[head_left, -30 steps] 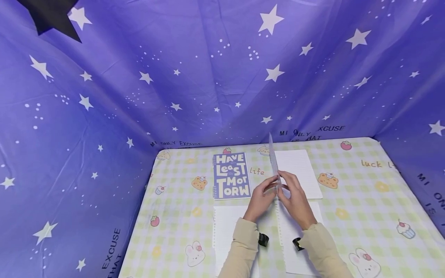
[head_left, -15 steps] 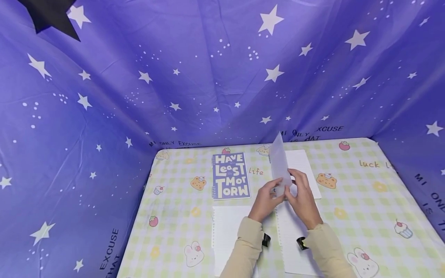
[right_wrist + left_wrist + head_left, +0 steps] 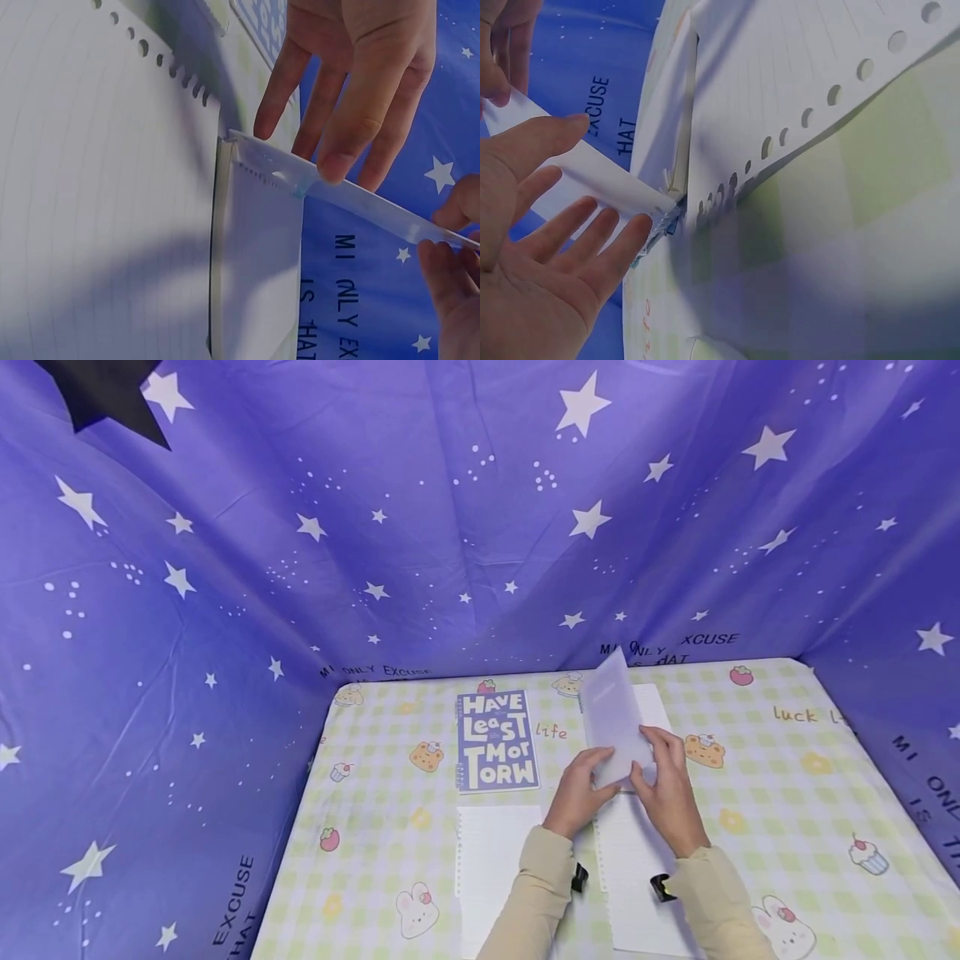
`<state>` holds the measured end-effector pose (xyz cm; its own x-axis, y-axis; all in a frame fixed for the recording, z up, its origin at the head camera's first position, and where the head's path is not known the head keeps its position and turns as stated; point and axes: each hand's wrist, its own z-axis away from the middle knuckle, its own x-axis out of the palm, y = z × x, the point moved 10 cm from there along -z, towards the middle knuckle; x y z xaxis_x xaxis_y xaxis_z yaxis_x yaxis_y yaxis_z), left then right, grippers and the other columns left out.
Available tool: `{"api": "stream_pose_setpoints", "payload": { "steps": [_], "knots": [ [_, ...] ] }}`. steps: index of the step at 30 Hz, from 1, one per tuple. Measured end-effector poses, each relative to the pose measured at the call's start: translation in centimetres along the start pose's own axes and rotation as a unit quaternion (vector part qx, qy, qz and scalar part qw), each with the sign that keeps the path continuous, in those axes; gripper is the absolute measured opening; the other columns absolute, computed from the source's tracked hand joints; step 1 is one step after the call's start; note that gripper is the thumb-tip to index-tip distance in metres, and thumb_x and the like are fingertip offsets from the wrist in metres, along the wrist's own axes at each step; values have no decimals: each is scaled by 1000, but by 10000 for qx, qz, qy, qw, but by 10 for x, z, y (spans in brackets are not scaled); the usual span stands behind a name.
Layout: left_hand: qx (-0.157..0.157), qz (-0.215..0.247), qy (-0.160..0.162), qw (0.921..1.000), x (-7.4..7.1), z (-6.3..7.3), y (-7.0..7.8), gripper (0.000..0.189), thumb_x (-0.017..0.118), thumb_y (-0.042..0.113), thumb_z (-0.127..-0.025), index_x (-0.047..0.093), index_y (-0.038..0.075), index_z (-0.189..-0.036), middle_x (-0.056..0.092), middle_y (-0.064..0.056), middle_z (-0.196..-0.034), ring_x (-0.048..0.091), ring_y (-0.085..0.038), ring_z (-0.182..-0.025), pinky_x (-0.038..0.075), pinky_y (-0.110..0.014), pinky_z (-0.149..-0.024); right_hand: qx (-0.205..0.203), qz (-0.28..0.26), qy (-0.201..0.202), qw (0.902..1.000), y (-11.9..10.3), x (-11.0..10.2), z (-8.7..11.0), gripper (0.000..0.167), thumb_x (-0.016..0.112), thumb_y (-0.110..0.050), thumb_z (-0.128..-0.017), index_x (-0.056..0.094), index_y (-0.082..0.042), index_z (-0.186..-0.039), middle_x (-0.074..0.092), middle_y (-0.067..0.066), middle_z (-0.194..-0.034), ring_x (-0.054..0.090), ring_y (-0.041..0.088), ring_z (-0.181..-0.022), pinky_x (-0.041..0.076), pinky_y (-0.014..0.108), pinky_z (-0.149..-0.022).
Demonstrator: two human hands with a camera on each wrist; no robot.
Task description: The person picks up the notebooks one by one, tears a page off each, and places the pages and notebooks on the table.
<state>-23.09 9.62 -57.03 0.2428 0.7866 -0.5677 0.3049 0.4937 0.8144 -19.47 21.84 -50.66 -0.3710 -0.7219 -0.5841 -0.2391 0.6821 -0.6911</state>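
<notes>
A translucent plastic cover [image 3: 615,722] stands raised and tilted over a loose-leaf notebook with lined pages [image 3: 651,700]. At its right lower corner, my right hand [image 3: 667,789] pinches the cover between thumb and fingers. My left hand [image 3: 581,789] is at the lower left edge; in the left wrist view its fingers [image 3: 592,240] are spread and fairly straight beside the cover. The right wrist view shows the pinched edge [image 3: 390,214] and the notebook's ring binding [image 3: 296,184]. Whether the left fingertips touch the cover is hard to tell.
A purple-covered notebook [image 3: 497,739] lies to the left. Closer to me are two stacks of punched lined paper, the left stack [image 3: 495,852] and the right stack [image 3: 637,877]. A checked cloth [image 3: 787,810] covers the table, with a starry curtain [image 3: 480,527] behind.
The cover, first seen nearly edge-on, has turned to show its broad face and shifted right. Both hands moved slightly right with it, and the left hand's fingers have spread apart from the right hand.
</notes>
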Motion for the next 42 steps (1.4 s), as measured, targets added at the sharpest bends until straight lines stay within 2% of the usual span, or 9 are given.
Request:
{"api": "stream_pose_setpoints", "payload": {
  "steps": [4,5,8,11,13,22,29,33,42],
  "knots": [
    [-6,-360,-38,9993,3,1,0,55,77,16,-87,58,14,-138,56,-3,-142,53,-15,-131,42,-22,-110,143,89,165,9997,6,-5,2,55,63,9,-86,48,5,-139,37,23,-142,46,37,-125,21,-3,-98],
    [2,-487,-45,9988,4,2,1,55,77,17,-86,59,15,-138,56,-3,-142,52,-15,-132,39,-23,-112,191,136,204,9995,7,-6,2,55,64,9,-86,49,6,-138,37,23,-143,46,37,-125,24,0,-102],
    [45,-811,-133,9966,7,4,2,55,76,17,-86,59,17,-139,55,-3,-144,51,-17,-134,37,-25,-115,343,254,276,9987,13,-9,3,53,64,9,-85,50,8,-136,38,22,-143,47,38,-126,38,22,-111],
    [96,-1056,-209,9941,10,6,3,55,76,17,-87,59,18,-139,54,-2,-145,49,-18,-135,36,-25,-115,455,277,343,9980,18,-12,4,52,65,11,-84,53,8,-134,40,23,-142,47,40,-125,43,50,-103],
    [153,-1185,-220,9926,11,7,5,53,76,17,-87,60,19,-137,53,-2,-145,49,-18,-135,35,-25,-116,539,231,375,9976,21,-14,4,51,66,12,-82,54,8,-132,41,24,-141,47,42,-125,42,56,-100],
    [196,-1452,-269,9888,14,9,7,43,73,20,-90,65,22,-131,53,-1,-146,46,-16,-137,34,-23,-116,1023,331,299,9938,40,-15,8,50,69,10,-81,56,8,-129,41,25,-140,42,44,-130,38,58,-107],
    [240,-1598,-377,9861,19,10,7,39,71,22,-91,67,21,-130,52,-1,-147,44,-16,-138,33,-23,-116,672,618,284,9954,45,-14,10,39,71,10,-77,65,9,-116,50,28,-132,45,47,-123,37,59,-105],
    [265,-1735,-450,9835,22,10,6,38,71,24,-92,67,22,-130,51,-1,-148,43,-15,-139,33,-22,-117,492,742,181,9959,47,-11,11,39,74,8,-76,67,9,-114,54,29,-128,44,50,-118,36,60,-101],
    [198,-1963,-617,9784,27,11,4,37,68,27,-94,66,23,-131,48,-1,-150,40,-16,-142,31,-22,-118,640,925,-205,9934,60,-1,15,41,78,-1,-78,66,8,-116,51,31,-132,39,52,-120,35,64,-100]
  ]
}}
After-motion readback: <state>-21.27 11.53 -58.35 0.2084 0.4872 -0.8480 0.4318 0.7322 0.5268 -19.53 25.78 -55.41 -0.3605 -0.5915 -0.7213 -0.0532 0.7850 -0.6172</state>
